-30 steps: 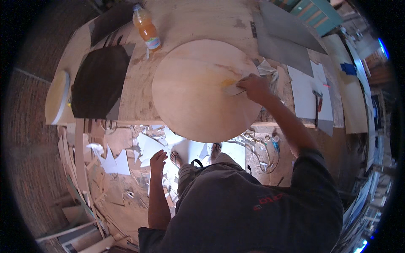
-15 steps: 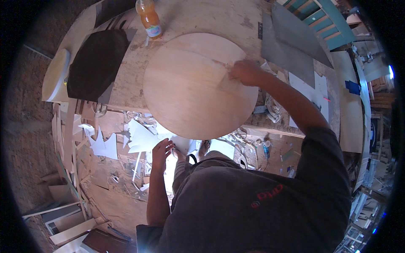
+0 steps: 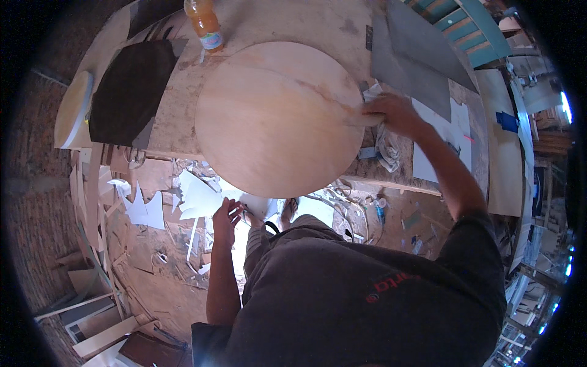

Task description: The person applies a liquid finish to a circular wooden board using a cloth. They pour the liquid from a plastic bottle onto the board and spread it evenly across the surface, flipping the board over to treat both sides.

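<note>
A round, pale wooden board (image 3: 275,128) lies flat on the workbench, its near rim jutting past the bench edge. A thin, darker line crosses its upper right part. At the board's right rim, my right hand (image 3: 396,115) is closed on a pale flat piece (image 3: 367,118), whose exact kind is too blurred to make out. My left hand (image 3: 227,215) hangs in front of the bench, below the board's near rim. Its fingers are loosely bent and apart, with nothing visible in them.
A bottle of orange drink (image 3: 205,27) stands behind the board. To the left lies a dark panel (image 3: 131,92); grey sheets (image 3: 409,61) lie at the far right. A crumpled cloth (image 3: 387,150) rests near my right hand. White offcuts (image 3: 199,194) litter the floor.
My right hand has moved right, from over the board's surface out to its right rim, with the flat piece. The whole view has shifted slightly. My left hand stays low.
</note>
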{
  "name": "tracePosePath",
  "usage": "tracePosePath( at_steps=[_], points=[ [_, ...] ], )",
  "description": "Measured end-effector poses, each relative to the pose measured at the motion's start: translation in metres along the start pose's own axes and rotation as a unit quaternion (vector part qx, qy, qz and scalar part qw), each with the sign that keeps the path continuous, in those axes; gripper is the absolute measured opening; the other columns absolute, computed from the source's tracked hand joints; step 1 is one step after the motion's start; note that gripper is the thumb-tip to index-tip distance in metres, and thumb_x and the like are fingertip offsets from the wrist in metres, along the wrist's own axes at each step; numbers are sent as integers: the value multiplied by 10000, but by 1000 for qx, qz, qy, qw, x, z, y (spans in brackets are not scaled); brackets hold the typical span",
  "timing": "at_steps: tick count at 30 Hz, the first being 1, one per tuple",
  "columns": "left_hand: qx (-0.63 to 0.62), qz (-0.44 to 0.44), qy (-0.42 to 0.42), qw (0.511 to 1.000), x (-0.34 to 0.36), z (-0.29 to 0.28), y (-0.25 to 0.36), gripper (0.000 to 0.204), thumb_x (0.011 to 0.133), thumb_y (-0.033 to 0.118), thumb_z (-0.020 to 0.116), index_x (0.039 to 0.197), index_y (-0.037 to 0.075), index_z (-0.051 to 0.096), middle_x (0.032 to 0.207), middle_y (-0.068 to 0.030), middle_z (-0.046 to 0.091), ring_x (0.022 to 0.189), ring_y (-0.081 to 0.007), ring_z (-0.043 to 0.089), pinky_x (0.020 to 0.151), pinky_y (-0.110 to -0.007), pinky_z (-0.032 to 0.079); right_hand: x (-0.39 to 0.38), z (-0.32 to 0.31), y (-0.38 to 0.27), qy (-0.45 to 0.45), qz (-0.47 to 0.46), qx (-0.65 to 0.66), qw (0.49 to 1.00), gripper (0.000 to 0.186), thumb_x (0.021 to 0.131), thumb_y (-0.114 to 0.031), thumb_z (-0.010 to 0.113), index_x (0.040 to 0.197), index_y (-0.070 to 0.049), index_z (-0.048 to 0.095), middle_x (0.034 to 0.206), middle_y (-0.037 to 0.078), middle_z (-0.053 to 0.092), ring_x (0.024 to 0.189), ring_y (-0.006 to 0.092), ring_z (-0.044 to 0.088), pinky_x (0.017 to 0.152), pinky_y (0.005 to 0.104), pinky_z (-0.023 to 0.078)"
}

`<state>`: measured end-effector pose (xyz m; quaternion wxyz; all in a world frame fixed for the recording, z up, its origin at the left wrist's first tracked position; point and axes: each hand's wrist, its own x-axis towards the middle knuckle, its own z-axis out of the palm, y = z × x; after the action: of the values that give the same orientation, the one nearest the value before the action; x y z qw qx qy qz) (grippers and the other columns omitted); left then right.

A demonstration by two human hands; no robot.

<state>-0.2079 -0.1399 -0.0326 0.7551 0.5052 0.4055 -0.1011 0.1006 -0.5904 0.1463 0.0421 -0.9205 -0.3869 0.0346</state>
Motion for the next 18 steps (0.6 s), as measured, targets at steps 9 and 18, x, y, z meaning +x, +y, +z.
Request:
tracePosePath(
  at_steps=[9,18],
  points=[
    [-90,19,-38,995,-4,42,37,671,991,559,491,1372,7,480,1206,-128,600,1051,-237,593,866,-376,479,41,15,-49,-66,55,-3,996,350,813,-92,638,1139,-184,724,1152,55,705,1062,297,653,903,419,522],
    [-145,-7,-72,987,-9,59,47,540,981,533,528,1246,62,533,1108,-110,586,998,-246,596,837,-406,517,47,11,-66,-149,47,-39,987,374,751,-100,686,1073,-272,767,1022,51,730,963,295,671,799,430,538]
  ],
)
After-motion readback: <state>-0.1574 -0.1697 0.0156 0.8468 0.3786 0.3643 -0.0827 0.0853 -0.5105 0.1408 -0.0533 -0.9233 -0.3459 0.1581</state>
